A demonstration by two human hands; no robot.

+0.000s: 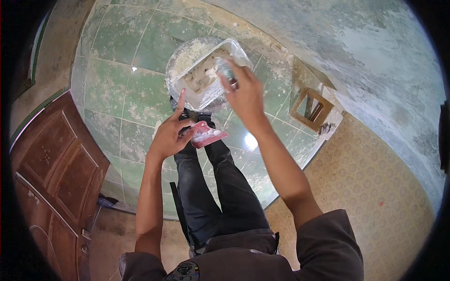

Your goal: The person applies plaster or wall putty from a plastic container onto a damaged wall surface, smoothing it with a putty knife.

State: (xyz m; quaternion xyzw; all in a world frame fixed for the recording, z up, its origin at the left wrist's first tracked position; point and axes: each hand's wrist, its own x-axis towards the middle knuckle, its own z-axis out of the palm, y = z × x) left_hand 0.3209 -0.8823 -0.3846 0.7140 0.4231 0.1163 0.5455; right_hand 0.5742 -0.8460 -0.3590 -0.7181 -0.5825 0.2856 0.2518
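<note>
My left hand pinches a red, flat scraper-like piece with white paste smeared on it. Its index finger stretches up to the near rim of a whitish rectangular plastic tray; whether it touches cannot be told. Thick grey-beige paste lies inside the tray. Over the tray's right part, my right hand is closed around a small greyish-green tool with white paste at its end. Motion blurs that tool, so its exact kind is unclear. Beneath the tray sits a round, powdery basin or lid.
Green tiles with whitish stains spread around my legs. A brown rectangular frame lies at the right, near the patchy blue-white wall. A brown panelled door stands at the left. Patterned beige flooring covers the lower right.
</note>
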